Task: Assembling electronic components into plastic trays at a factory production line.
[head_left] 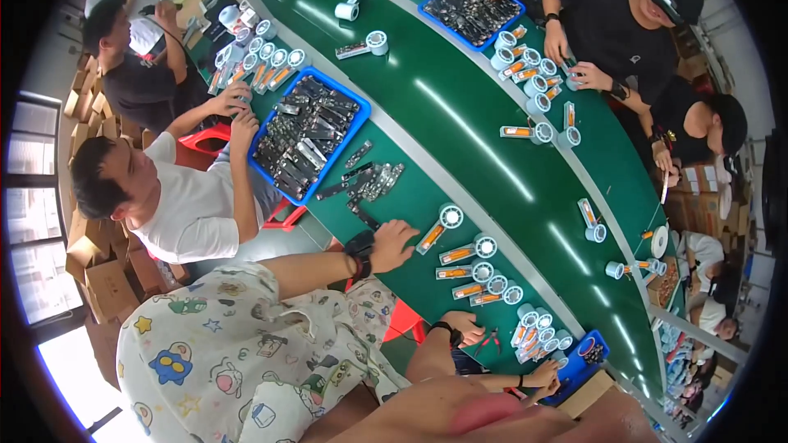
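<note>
A green worktable (410, 174) is running through mid-frame. At centre, the left hand (394, 246) is spreading loosely, nothing visibly held; at lower centre, the right hand (465, 328) is half-curling, contents indeterminable. A grey fan housing (437, 231) and red pliers (493, 335) are lying near them, respectively.

At the green tabletop's (392, 148) right end, a co-worker's hand (542, 376) partly hides a rectangular blue plastic tray (577, 381). The bare right hand's (467, 327) palm is hidden.
</note>
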Demonstrator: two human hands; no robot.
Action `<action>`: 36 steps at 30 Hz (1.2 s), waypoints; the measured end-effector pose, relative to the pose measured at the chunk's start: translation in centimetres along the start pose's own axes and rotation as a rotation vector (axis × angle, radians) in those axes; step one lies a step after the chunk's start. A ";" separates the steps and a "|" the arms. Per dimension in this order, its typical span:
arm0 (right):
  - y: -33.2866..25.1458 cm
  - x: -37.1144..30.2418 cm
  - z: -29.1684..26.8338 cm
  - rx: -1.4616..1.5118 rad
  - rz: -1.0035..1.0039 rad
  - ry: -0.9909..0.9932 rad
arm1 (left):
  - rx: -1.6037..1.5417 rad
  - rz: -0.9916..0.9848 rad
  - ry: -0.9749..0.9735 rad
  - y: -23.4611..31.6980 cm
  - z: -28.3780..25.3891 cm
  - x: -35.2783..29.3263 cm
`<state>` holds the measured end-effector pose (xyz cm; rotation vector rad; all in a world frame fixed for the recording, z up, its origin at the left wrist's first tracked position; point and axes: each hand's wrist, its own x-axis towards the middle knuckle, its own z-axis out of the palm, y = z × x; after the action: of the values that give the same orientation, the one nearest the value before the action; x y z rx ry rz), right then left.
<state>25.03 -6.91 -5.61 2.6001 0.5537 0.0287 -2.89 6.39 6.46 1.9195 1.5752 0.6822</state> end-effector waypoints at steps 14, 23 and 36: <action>0.1 -0.4 -1.6 -0.080 -0.034 0.024 | 0.223 0.372 -0.228 -8.2 0.7 -8.5; 0.2 0.0 -2.0 0.011 0.071 0.053 | 0.266 0.414 -0.231 -7.9 0.9 -8.4; 0.1 -0.2 -3.1 0.131 0.140 0.077 | 0.282 0.369 -0.279 -8.3 0.7 -8.7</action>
<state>24.51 -5.65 -2.77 2.7709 0.4121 0.1426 -9.74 -0.95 -0.19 2.4281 1.2059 0.3233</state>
